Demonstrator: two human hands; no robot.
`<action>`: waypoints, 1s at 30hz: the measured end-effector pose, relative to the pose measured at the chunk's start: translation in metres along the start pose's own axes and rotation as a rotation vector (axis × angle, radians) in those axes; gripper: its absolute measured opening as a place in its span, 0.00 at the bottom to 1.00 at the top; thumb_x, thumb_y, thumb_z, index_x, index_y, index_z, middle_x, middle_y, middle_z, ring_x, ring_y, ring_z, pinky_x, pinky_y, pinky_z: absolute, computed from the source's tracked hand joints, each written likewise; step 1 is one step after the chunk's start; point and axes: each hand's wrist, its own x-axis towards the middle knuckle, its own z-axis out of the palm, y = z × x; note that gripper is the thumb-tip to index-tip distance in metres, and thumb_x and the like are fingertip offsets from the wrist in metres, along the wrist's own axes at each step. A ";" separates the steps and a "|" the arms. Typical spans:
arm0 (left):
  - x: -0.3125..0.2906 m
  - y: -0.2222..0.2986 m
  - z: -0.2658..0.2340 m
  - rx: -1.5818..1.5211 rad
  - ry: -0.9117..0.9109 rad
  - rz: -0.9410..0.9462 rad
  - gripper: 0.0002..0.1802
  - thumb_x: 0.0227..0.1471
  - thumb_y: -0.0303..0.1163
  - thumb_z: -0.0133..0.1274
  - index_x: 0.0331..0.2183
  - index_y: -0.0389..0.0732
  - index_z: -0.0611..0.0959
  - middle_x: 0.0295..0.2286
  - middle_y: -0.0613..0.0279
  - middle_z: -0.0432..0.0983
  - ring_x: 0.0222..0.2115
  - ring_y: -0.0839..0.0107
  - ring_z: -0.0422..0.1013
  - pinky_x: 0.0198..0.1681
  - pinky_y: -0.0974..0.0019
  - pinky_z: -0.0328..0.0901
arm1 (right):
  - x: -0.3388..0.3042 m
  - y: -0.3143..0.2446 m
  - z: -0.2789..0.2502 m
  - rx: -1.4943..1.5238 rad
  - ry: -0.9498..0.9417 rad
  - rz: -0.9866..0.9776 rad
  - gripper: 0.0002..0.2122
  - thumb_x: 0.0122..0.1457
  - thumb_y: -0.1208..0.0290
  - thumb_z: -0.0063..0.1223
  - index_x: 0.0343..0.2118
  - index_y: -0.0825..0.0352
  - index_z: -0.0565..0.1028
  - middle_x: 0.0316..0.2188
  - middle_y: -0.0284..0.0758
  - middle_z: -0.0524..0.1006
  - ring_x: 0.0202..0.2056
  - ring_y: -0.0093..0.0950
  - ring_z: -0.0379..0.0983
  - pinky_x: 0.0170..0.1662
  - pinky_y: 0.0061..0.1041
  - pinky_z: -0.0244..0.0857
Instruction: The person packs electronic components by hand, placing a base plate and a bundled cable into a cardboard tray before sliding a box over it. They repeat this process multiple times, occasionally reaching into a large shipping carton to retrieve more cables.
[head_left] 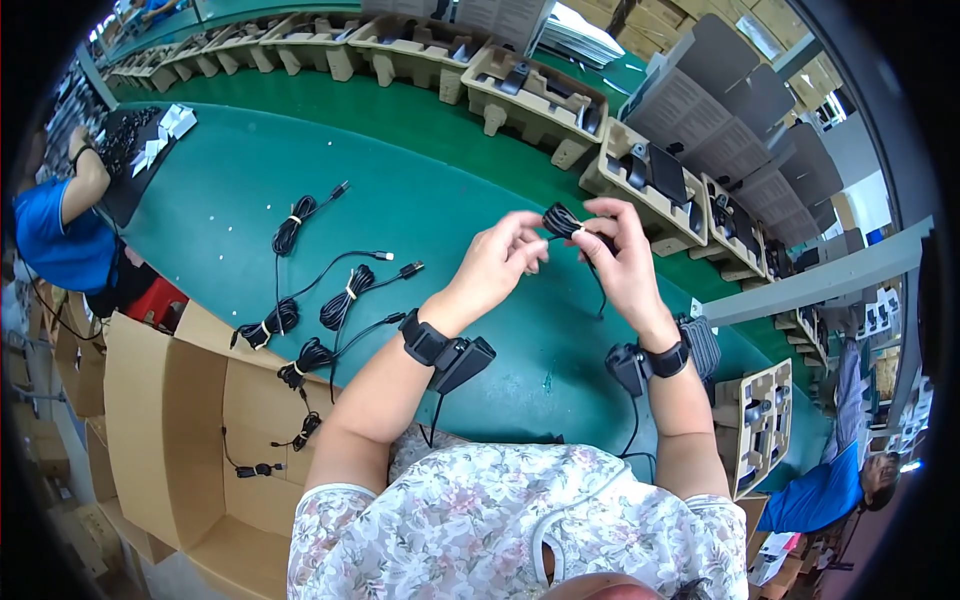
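One long green table (pixel 520 390) curves across the view, its near edge covered by the wearer's floral shirt (pixel 470 520) and forearms. At the lower left stands an open cardboard box (pixel 150 420), its right side hidden behind the left arm. Beyond the table runs a row of moulded trays (pixel 487 85); the farthest blur together, and their dark contents are hard to make out. A co-worker in blue (pixel 65 225) is cut off at the left rim; another person in blue (pixel 815 500), lower right, is partly covered by the tray (pixel 748 425) beside them.

The hands are apart but near each other. The right hand (pixel 625 270) pinches a black cable bundle (pixel 562 219) between thumb and fingers, above the table's far side — a loose length hangs below it. The left hand (pixel 497 262) curls just beside the bundle; whether its fingertips grip any strand, I cannot tell.

Several coiled cables (pixel 290 232) lie left of the hands, and smaller coils (pixel 258 470) sit inside the box. Smallest is the pale tie (pixel 578 231) on the held bundle — partly covered by the thumb.
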 end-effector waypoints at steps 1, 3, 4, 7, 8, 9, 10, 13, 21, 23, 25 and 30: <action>0.001 0.002 -0.004 -0.002 -0.107 -0.124 0.22 0.55 0.35 0.50 0.49 0.39 0.64 0.37 0.57 0.72 0.37 0.74 0.70 0.40 0.70 0.66 | -0.001 0.005 0.006 0.358 0.097 0.127 0.16 0.60 0.73 0.46 0.51 0.66 0.63 0.35 0.36 0.74 0.35 0.25 0.71 0.40 0.23 0.67; -0.002 0.004 0.012 -0.267 -0.031 -0.159 0.22 0.56 0.35 0.49 0.49 0.38 0.64 0.35 0.57 0.72 0.36 0.75 0.70 0.39 0.71 0.66 | -0.003 0.015 0.018 0.709 0.189 0.259 0.15 0.61 0.73 0.46 0.50 0.66 0.63 0.34 0.35 0.74 0.34 0.22 0.71 0.40 0.22 0.67; -0.005 0.006 0.021 -0.519 0.044 -0.195 0.21 0.56 0.36 0.48 0.49 0.38 0.65 0.33 0.57 0.73 0.34 0.75 0.71 0.37 0.71 0.67 | 0.000 0.014 0.035 0.799 0.267 0.244 0.14 0.61 0.72 0.46 0.49 0.67 0.62 0.34 0.35 0.74 0.34 0.21 0.71 0.39 0.21 0.67; -0.006 0.000 0.039 -0.673 0.099 -0.198 0.21 0.57 0.36 0.47 0.49 0.37 0.65 0.30 0.60 0.73 0.32 0.76 0.71 0.35 0.73 0.67 | 0.001 0.009 0.050 0.951 0.473 0.224 0.12 0.61 0.72 0.45 0.46 0.67 0.62 0.34 0.34 0.74 0.34 0.19 0.70 0.39 0.19 0.66; -0.007 -0.002 0.041 -0.562 0.113 -0.156 0.21 0.57 0.35 0.47 0.48 0.36 0.66 0.28 0.62 0.73 0.31 0.77 0.71 0.34 0.73 0.67 | 0.003 0.007 0.048 1.011 0.472 0.227 0.12 0.61 0.72 0.46 0.46 0.67 0.63 0.34 0.33 0.74 0.34 0.19 0.70 0.39 0.19 0.66; -0.008 -0.005 0.041 -0.450 0.127 -0.113 0.20 0.57 0.35 0.47 0.48 0.36 0.66 0.26 0.64 0.73 0.30 0.78 0.71 0.33 0.74 0.66 | 0.006 0.005 0.045 1.071 0.469 0.228 0.12 0.61 0.71 0.46 0.45 0.67 0.63 0.33 0.33 0.74 0.34 0.19 0.70 0.39 0.20 0.66; -0.009 -0.007 0.040 -0.449 0.120 -0.116 0.20 0.57 0.35 0.47 0.48 0.36 0.66 0.26 0.64 0.73 0.30 0.78 0.71 0.33 0.74 0.66 | 0.009 0.005 0.043 1.132 0.465 0.227 0.11 0.61 0.71 0.46 0.45 0.67 0.64 0.33 0.32 0.74 0.34 0.20 0.69 0.38 0.20 0.66; -0.010 0.004 0.027 -0.199 -0.359 -0.454 0.17 0.57 0.36 0.48 0.45 0.37 0.70 0.26 0.70 0.73 0.28 0.82 0.70 0.33 0.77 0.65 | 0.000 0.027 -0.005 1.270 0.352 0.174 0.10 0.60 0.72 0.47 0.43 0.66 0.66 0.34 0.32 0.73 0.36 0.20 0.69 0.40 0.20 0.66; -0.010 -0.016 0.007 -0.495 -0.068 -0.177 0.12 0.56 0.35 0.49 0.39 0.37 0.75 0.29 0.66 0.74 0.31 0.83 0.69 0.34 0.77 0.64 | -0.019 -0.020 0.020 -0.050 0.065 -0.142 0.16 0.55 0.78 0.50 0.48 0.67 0.67 0.41 0.40 0.73 0.43 0.33 0.70 0.45 0.28 0.66; -0.007 -0.016 0.010 -0.465 -0.080 -0.185 0.13 0.56 0.35 0.49 0.40 0.37 0.74 0.31 0.65 0.74 0.32 0.81 0.69 0.36 0.76 0.64 | -0.019 -0.019 0.019 -0.332 0.033 -0.263 0.18 0.54 0.80 0.50 0.49 0.67 0.66 0.43 0.42 0.73 0.44 0.36 0.70 0.46 0.29 0.65; -0.005 -0.016 0.012 -0.399 -0.092 -0.205 0.16 0.56 0.35 0.50 0.43 0.36 0.73 0.34 0.61 0.74 0.36 0.78 0.70 0.39 0.74 0.65 | -0.019 -0.007 0.009 -0.275 0.036 -0.082 0.20 0.53 0.82 0.48 0.51 0.67 0.66 0.45 0.44 0.72 0.46 0.40 0.69 0.48 0.30 0.64; -0.011 -0.009 0.014 -0.011 0.161 -0.071 0.19 0.56 0.34 0.50 0.47 0.35 0.69 0.41 0.59 0.72 0.43 0.72 0.68 0.46 0.70 0.63 | 0.022 0.015 -0.045 -0.425 0.330 -0.139 0.19 0.54 0.84 0.44 0.50 0.67 0.67 0.46 0.46 0.71 0.47 0.41 0.69 0.49 0.30 0.63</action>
